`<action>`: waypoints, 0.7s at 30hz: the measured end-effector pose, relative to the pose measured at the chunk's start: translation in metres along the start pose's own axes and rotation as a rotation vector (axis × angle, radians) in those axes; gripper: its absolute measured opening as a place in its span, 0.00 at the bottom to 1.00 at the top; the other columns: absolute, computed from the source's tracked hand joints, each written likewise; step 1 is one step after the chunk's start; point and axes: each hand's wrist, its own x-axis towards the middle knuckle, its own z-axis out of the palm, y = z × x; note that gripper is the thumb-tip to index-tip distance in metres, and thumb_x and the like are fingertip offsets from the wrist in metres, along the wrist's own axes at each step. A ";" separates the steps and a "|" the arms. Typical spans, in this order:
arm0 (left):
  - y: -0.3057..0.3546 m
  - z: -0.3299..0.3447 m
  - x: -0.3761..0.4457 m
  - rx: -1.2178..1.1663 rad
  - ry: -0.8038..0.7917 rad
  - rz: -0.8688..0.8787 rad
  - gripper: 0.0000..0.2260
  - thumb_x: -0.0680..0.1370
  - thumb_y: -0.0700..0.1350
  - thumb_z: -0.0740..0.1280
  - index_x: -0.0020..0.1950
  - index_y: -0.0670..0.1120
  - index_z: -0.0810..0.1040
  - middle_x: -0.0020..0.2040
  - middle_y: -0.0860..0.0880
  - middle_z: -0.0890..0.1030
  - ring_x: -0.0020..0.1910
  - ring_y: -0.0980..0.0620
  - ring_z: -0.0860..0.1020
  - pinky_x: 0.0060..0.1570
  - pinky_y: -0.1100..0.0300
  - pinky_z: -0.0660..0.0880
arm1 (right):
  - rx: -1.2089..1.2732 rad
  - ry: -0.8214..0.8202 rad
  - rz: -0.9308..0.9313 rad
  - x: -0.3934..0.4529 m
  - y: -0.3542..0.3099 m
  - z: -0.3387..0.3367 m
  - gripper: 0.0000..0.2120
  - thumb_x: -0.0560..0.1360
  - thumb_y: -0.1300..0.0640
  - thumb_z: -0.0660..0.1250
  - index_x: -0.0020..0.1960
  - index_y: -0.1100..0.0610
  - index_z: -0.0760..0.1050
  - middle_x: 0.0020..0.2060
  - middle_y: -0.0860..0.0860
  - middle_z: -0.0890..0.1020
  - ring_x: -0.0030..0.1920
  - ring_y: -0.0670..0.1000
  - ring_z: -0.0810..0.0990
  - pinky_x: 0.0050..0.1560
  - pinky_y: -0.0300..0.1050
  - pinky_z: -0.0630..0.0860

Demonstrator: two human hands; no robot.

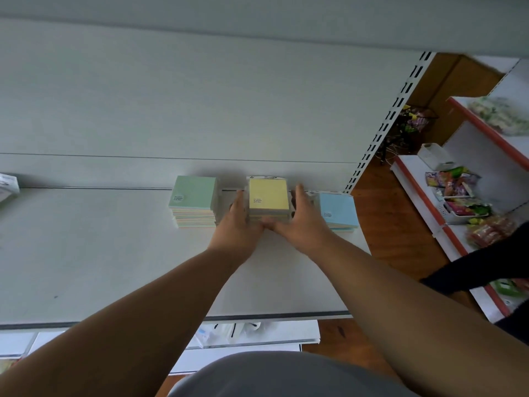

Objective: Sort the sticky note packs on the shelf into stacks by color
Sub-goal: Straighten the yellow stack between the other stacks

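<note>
Three stacks of sticky note packs stand at the back of the white shelf (114, 253). The green-topped stack (194, 196) is on the left, the yellow-topped stack (268, 194) in the middle, the lower blue-topped stack (338, 209) on the right. My left hand (239, 222) presses against the yellow stack's left side and my right hand (302, 219) against its right side, thumbs meeting at its front. Both hands clasp that stack together. Its lower packs are partly hidden by my fingers.
A white box (8, 186) sits at the shelf's far left edge. The shelf's perforated upright (383, 130) rises at the right. Beyond it, another shelf unit (458, 196) with orange trim holds snack packets. A dark-sleeved arm (481, 267) reaches in from the right.
</note>
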 end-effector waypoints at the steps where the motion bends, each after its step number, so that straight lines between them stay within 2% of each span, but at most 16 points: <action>1: 0.001 -0.001 -0.001 -0.093 -0.028 -0.029 0.35 0.76 0.48 0.65 0.79 0.55 0.50 0.68 0.57 0.71 0.64 0.56 0.71 0.60 0.60 0.66 | 0.069 -0.031 0.031 -0.001 -0.004 -0.003 0.46 0.67 0.37 0.71 0.76 0.53 0.55 0.68 0.47 0.71 0.65 0.48 0.70 0.62 0.46 0.67; 3: 0.004 -0.001 -0.003 -0.136 -0.080 -0.014 0.34 0.78 0.46 0.64 0.79 0.57 0.49 0.69 0.55 0.71 0.63 0.55 0.71 0.57 0.62 0.63 | 0.173 -0.090 0.087 -0.003 -0.009 -0.006 0.32 0.78 0.42 0.61 0.78 0.49 0.54 0.72 0.49 0.67 0.67 0.48 0.66 0.60 0.42 0.60; 4: 0.005 -0.001 -0.004 -0.128 -0.090 -0.007 0.34 0.78 0.46 0.63 0.79 0.57 0.49 0.70 0.54 0.70 0.63 0.53 0.71 0.57 0.62 0.64 | 0.183 -0.095 0.107 -0.004 -0.010 -0.005 0.29 0.80 0.42 0.57 0.78 0.48 0.53 0.74 0.50 0.65 0.70 0.50 0.65 0.61 0.42 0.59; 7: 0.004 -0.001 -0.005 -0.072 -0.097 -0.010 0.34 0.79 0.49 0.62 0.79 0.58 0.47 0.73 0.51 0.68 0.66 0.48 0.71 0.58 0.59 0.67 | 0.166 -0.072 0.109 -0.007 -0.014 0.000 0.28 0.81 0.40 0.51 0.78 0.45 0.50 0.75 0.52 0.63 0.74 0.55 0.62 0.68 0.49 0.60; 9: 0.001 -0.003 -0.004 -0.041 -0.116 -0.004 0.33 0.79 0.50 0.61 0.79 0.58 0.46 0.74 0.51 0.67 0.68 0.47 0.70 0.63 0.56 0.68 | 0.163 -0.076 0.127 -0.009 -0.017 0.001 0.28 0.81 0.40 0.49 0.78 0.46 0.50 0.75 0.52 0.62 0.75 0.55 0.60 0.69 0.50 0.58; 13: 0.004 -0.009 -0.003 -0.021 -0.144 0.000 0.32 0.80 0.51 0.60 0.79 0.56 0.46 0.77 0.50 0.62 0.73 0.47 0.64 0.72 0.51 0.61 | 0.107 -0.067 0.113 -0.012 -0.022 -0.005 0.27 0.82 0.41 0.48 0.78 0.49 0.51 0.76 0.53 0.60 0.75 0.55 0.59 0.71 0.49 0.56; 15: 0.008 -0.011 -0.006 0.003 -0.140 0.002 0.31 0.81 0.52 0.59 0.80 0.54 0.46 0.79 0.51 0.59 0.75 0.48 0.62 0.73 0.53 0.59 | 0.058 -0.053 0.097 -0.016 -0.025 -0.008 0.27 0.82 0.43 0.48 0.77 0.55 0.53 0.75 0.55 0.63 0.74 0.56 0.62 0.67 0.47 0.60; 17: 0.012 -0.012 -0.012 0.045 -0.100 0.010 0.30 0.82 0.51 0.58 0.80 0.52 0.47 0.79 0.52 0.56 0.76 0.49 0.60 0.71 0.56 0.59 | 0.002 -0.019 0.057 -0.022 -0.025 -0.011 0.25 0.83 0.46 0.49 0.74 0.59 0.57 0.71 0.58 0.67 0.70 0.57 0.66 0.63 0.47 0.63; 18: 0.014 -0.013 -0.018 0.080 -0.055 0.021 0.30 0.82 0.50 0.58 0.80 0.52 0.48 0.79 0.51 0.57 0.75 0.48 0.61 0.70 0.56 0.60 | -0.035 0.002 0.033 -0.025 -0.025 -0.011 0.25 0.83 0.46 0.49 0.74 0.59 0.57 0.72 0.57 0.67 0.70 0.57 0.66 0.64 0.47 0.63; 21: 0.012 -0.017 -0.044 0.163 0.136 0.124 0.27 0.80 0.45 0.60 0.78 0.50 0.56 0.74 0.49 0.67 0.70 0.50 0.68 0.68 0.55 0.65 | -0.155 0.079 -0.120 -0.029 -0.028 -0.009 0.28 0.83 0.47 0.50 0.78 0.56 0.48 0.78 0.52 0.56 0.76 0.53 0.57 0.72 0.45 0.55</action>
